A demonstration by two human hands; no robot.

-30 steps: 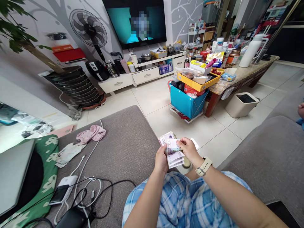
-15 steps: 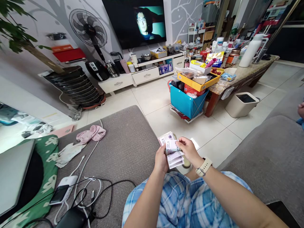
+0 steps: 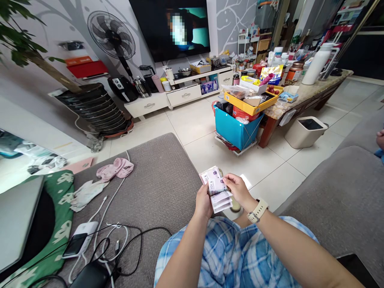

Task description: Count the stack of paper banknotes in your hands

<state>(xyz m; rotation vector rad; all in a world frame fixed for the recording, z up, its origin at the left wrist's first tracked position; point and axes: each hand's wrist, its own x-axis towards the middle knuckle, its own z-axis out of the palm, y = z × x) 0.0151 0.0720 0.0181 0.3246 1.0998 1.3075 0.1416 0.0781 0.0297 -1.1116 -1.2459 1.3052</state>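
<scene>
Purple-and-white paper banknote stack [image 3: 215, 179] being held between both hands, just beyond blue-and-white plaid cloth [image 3: 222, 252] on person's lap. Left hand [image 3: 204, 203] clamping stack's left side, thumb on top. Right hand [image 3: 238, 189] pinching right edge of upper note [image 3: 217, 185]. Just changed: upper note, curling up a second ago, now lying flatter against notes behind. Likely meaning notes are being leafed singly; lower ends hanging fanned.
</scene>
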